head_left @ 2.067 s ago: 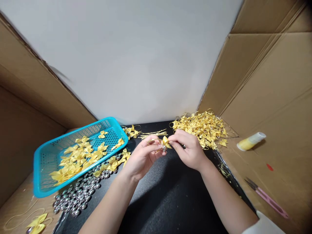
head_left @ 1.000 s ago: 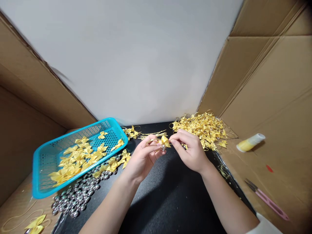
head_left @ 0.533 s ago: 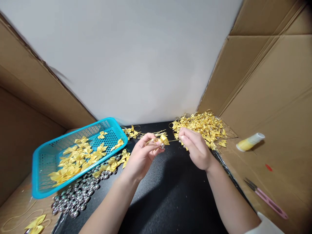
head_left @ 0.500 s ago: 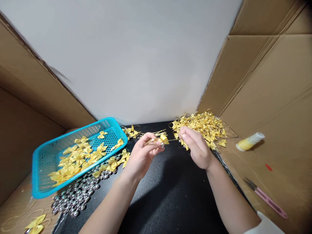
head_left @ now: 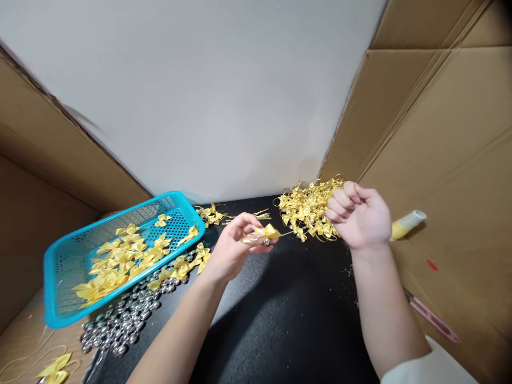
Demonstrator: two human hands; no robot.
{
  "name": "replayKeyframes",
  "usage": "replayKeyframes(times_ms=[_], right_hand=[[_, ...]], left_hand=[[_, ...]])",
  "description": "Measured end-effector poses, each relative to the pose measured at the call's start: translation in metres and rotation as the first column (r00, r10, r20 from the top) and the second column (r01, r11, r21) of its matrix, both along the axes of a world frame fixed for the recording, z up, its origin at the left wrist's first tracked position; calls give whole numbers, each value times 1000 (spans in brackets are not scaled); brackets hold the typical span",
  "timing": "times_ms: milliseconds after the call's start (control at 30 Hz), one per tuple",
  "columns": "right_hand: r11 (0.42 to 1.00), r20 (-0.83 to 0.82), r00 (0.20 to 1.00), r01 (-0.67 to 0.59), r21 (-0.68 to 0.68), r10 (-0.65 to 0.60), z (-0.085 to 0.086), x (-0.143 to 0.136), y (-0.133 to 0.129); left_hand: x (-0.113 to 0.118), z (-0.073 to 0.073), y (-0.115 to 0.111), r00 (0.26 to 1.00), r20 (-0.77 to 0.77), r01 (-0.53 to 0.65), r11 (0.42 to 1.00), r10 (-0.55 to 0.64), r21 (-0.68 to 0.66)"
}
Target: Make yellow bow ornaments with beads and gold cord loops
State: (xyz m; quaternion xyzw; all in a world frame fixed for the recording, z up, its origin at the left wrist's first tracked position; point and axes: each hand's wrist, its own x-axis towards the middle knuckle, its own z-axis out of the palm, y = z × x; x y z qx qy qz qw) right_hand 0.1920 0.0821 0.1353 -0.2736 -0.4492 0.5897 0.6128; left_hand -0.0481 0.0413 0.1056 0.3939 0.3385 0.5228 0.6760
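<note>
My left hand [head_left: 236, 246] is closed on a yellow bow [head_left: 269, 231], pinched by the fingertips over the black surface. A small silver bell [head_left: 266, 242] hangs just under the bow. A thin gold cord [head_left: 287, 233] sticks out from the bow toward the right. My right hand [head_left: 358, 213] is raised at the right with its fingers curled in; whatever it may hold is hidden. Behind it lies a heap of yellow bows with gold loops [head_left: 310, 208].
At the left, a blue basket [head_left: 51, 277] holds loose yellow bows. Silver bells [head_left: 128, 320] lie along its near side. Gold strips [head_left: 260, 215] rest at the back. On the right are a yellow-and-white spool [head_left: 408, 224] and pink-handled snips [head_left: 434, 319].
My right hand has moved right and turned palm toward me, away from my left hand. My left hand still pinches the bow. The view has shifted slightly.
</note>
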Motion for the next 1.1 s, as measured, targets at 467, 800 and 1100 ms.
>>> replayKeyframes(times_ms=[467, 800, 1100], right_hand=[[911, -69, 975, -222, -346, 212, -72, -53, 37], [965, 32, 991, -121, -231, 132, -67, -61, 29], [988, 95, 995, 8, -157, 7, -67, -61, 29]], left_hand=[[21, -30, -61, 886, -331, 365, 929, -325, 64], [22, -110, -61, 961, -168, 230, 973, -222, 28], [17, -132, -57, 988, -104, 115, 993, -116, -15]])
